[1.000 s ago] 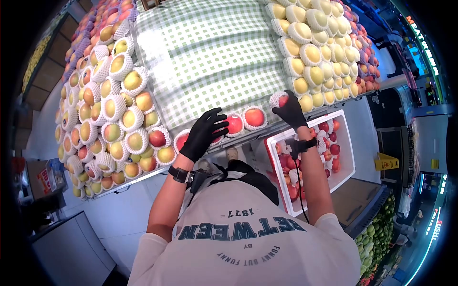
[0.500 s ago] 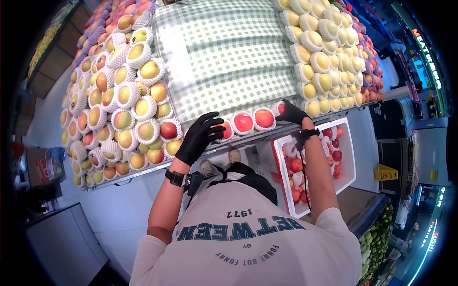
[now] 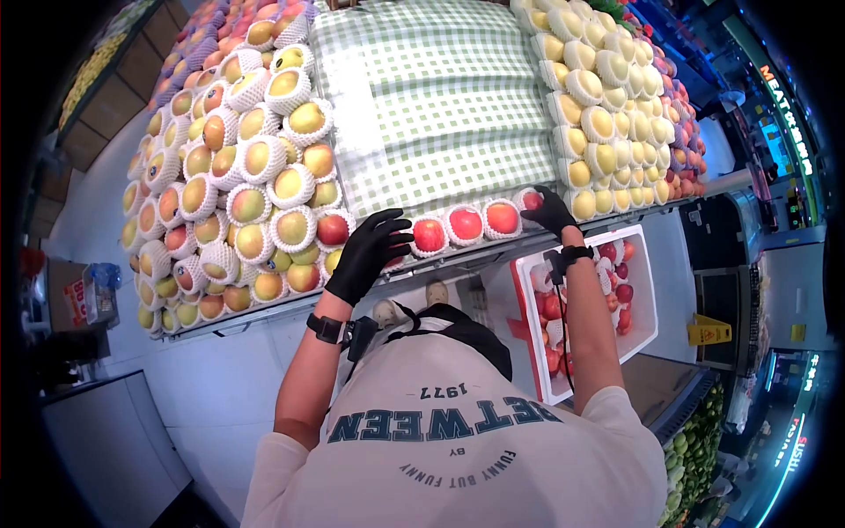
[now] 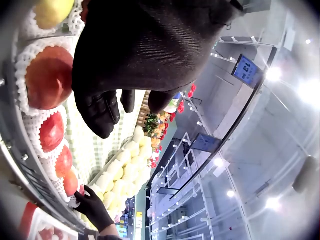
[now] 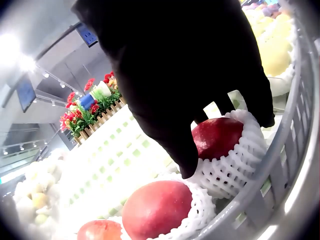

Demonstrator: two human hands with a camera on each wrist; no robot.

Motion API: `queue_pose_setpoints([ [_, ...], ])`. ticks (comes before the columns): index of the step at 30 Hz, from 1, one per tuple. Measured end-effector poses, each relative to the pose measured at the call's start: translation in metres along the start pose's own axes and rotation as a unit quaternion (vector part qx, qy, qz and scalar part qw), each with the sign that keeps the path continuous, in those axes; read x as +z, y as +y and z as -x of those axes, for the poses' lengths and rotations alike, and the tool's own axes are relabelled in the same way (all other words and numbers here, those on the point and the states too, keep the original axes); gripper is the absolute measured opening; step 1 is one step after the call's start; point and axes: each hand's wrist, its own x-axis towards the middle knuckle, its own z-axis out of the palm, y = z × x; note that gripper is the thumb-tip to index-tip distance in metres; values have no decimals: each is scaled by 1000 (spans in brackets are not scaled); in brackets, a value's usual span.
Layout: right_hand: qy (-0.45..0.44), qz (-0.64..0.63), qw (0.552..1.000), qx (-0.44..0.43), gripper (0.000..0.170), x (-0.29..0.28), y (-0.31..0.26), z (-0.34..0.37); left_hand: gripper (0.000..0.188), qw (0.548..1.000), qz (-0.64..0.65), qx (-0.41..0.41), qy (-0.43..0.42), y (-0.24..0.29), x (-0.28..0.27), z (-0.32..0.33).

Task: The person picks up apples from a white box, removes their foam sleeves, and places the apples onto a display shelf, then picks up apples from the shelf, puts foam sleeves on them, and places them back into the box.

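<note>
Along the shelf's front edge runs a row of red apples in white foam nets. At the row's right end, my gloved right hand grips a netted apple; in the right wrist view its fingers curl around that apple, beside a neighbouring one. My gloved left hand hovers by the left end of the row, fingers loosely bent and holding nothing. The left wrist view puts this hand next to a large netted apple. A green checked cloth lies behind the row.
Netted yellow-red apples are piled on the left, and netted yellow fruit on the right. Below the shelf edge, a white foam box holds red apples. A metal rail borders the shelf.
The right hand has lowered its apple into the row's right end. The left hand stays near the row's left side while the head view has shifted, moving the display rightward in the picture.
</note>
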Motion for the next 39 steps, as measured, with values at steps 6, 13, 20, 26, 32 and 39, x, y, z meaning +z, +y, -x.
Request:
queue_pose_setpoints([
  [6, 22, -3, 1000, -9, 86, 4, 2, 5, 36, 999, -6, 34, -11, -3, -15, 8],
  [13, 13, 14, 1000, -6, 87, 7, -3, 5, 37, 993, -65, 89, -35, -1, -28, 23],
  [20, -9, -130, 991, 29, 90, 3, 16, 4, 37, 991, -84, 98, -36, 4, -28, 26],
  [26, 27, -194, 976, 95, 82, 1, 27, 7, 36, 988, -83, 127, -37, 6, -35, 31],
  [32, 106, -187, 975, 63, 56, -5, 62, 27, 24, 995, -2, 99, -9, -5, -41, 26],
  [39, 121, -315, 937, 92, 21, 15, 44, 150, 18, 989, -113, 89, -13, -12, -32, 16],
])
